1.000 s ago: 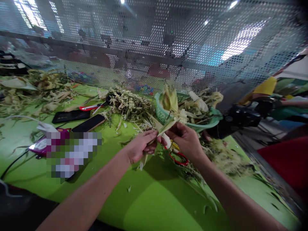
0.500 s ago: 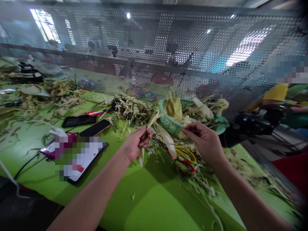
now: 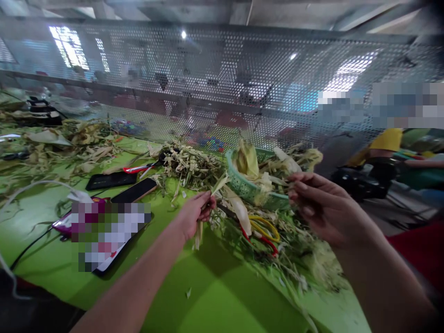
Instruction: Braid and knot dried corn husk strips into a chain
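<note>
My left hand (image 3: 194, 216) is closed around a strip of pale corn husk (image 3: 219, 184), whose ends stick out above and below the fingers. To the right, my right hand (image 3: 326, 208) is raised with thumb and fingertips pinched together; whatever is between them is too small to make out. Just beyond the hands stands a green plastic basket (image 3: 235, 178) holding dried corn husks (image 3: 247, 159). Between my hands, yellow-handled scissors (image 3: 274, 230) and red-handled scissors (image 3: 271, 246) lie among husk scraps, partly covered by a pale husk piece (image 3: 242, 213).
Heaps of shredded husk (image 3: 194, 162) cover the back of the green table (image 3: 208, 296). On the left lie two dark phones (image 3: 134, 190), a red cutter (image 3: 138, 169), a purple device (image 3: 62, 223) with cables and a blurred flat item. A perforated metal screen (image 3: 208, 101) rises behind. Another person sits at right.
My right hand has moved right and closer to the camera, away from the basket's front rim. My left hand keeps its hold on the husk strip. The view has tilted slightly upward.
</note>
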